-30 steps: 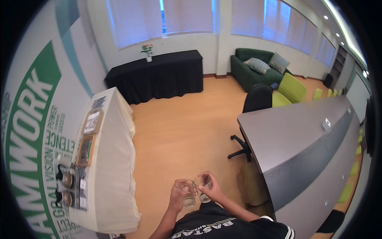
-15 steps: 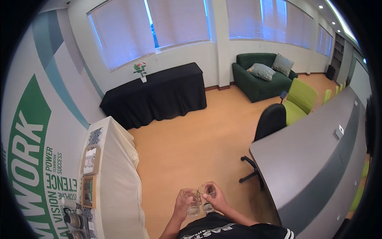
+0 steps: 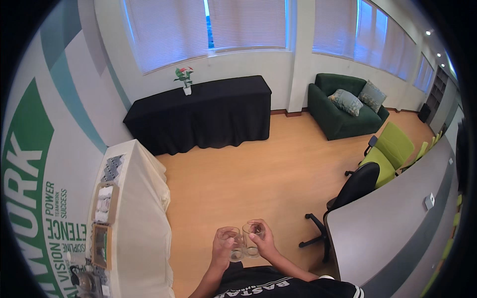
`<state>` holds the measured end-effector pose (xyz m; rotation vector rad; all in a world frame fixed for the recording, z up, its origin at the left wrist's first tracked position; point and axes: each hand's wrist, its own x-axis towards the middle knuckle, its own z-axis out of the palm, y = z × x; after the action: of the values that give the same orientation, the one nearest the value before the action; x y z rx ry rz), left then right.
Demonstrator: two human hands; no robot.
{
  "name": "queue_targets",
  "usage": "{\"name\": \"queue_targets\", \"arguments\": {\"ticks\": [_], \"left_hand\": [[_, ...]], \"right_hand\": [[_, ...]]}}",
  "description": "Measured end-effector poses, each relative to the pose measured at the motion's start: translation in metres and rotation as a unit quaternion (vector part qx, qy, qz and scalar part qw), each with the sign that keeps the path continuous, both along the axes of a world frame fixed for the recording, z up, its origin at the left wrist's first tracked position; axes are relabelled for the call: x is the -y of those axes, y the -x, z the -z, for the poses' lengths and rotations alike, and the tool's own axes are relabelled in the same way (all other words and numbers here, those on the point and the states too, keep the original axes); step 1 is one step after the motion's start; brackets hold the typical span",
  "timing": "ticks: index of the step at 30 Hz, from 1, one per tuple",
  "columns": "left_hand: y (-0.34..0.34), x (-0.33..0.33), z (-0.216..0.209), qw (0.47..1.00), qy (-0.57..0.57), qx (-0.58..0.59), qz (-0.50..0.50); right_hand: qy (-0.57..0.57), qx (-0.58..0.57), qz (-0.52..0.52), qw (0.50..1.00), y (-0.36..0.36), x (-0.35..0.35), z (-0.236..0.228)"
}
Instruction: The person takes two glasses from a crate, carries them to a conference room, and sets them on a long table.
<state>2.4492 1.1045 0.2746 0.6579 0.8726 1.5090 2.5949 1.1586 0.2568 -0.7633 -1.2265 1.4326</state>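
Two clear drinking glasses are held upright, side by side, in front of my dark shirt. My left hand (image 3: 222, 247) wraps round the left glass (image 3: 236, 255), with fingers closed about its upper part. Round the right glass (image 3: 252, 250), near the rim, my right hand (image 3: 263, 240) is closed. Both glasses look empty, and their sides are very near each other; whether they touch I cannot tell. The floor (image 3: 208, 198) lies below them.
At left stands a cream-draped table (image 3: 136, 213) with a tray of white packets (image 3: 105, 202), a wooden-framed box (image 3: 102, 247) and a kettle-like pot (image 3: 83, 279). At right are a grey table (image 3: 377, 223) and a black chair (image 3: 355, 186). Beyond are a black-draped table (image 3: 208, 116) and green sofa (image 3: 343, 107).
The view has shifted, so the sofa and chairs sit further right. My hands, each still round its glass, appear slightly higher and further left in the picture.
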Motion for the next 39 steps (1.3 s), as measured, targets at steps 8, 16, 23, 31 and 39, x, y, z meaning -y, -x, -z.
{"name": "queue_targets", "arguments": {"ticks": [8,16,23,31,39], "left_hand": [[0.071,-0.136,-0.001,0.995,-0.026,0.081,0.044],[0.104,-0.261,-0.01,0.991,-0.038,0.04,0.119],[0.082,-0.354,0.007,0.975,-0.034,-0.006,0.218],[0.02,-0.474,-0.005,0.946,-0.008,-0.055,0.319],[-0.074,-0.577,-0.01,0.927,-0.005,-0.073,0.368]], "right_hand": [[-0.007,0.021,0.024,0.999,0.066,-0.126,-0.018],[-0.03,0.087,0.095,0.991,0.095,-0.225,-0.039],[0.021,0.073,0.163,0.984,0.066,-0.288,-0.023],[0.008,0.048,0.189,0.981,-0.008,-0.387,-0.01],[-0.018,0.062,0.242,0.968,-0.101,-0.475,-0.008]]}}
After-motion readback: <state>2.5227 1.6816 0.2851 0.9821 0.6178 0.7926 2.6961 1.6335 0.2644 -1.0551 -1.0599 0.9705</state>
